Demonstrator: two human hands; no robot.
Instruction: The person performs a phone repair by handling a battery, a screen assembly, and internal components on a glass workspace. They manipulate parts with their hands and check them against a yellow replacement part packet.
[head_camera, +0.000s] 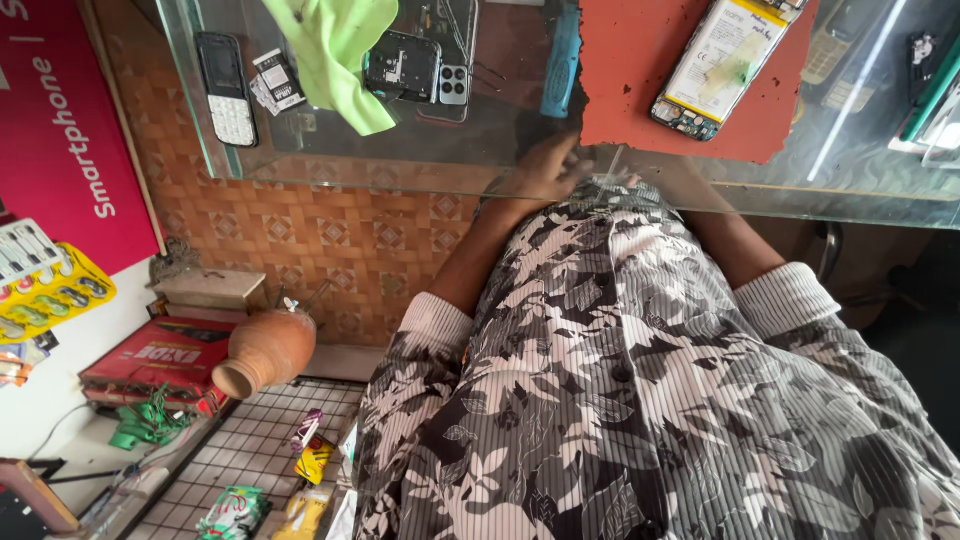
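Observation:
I look down at my own patterned shirt and a glass counter (400, 170) in front of me. My left hand (545, 168) is under the glass near the counter's front edge, seen through it, with its fingers curled; whether it holds anything I cannot make out. My right forearm (725, 240) reaches up under the counter, and that hand is hidden beneath the red mat (630, 100). On the mat lies an opened smartphone (720, 62) with its battery exposed.
On the glass lie a green cloth (335, 55), a keypad phone (225, 90), a small battery (278, 80), a dark phone frame (415, 68) and a blue tool (562, 60). Below left stand a clay pot (265, 352), a red box (150, 360) and a wire rack (250, 450).

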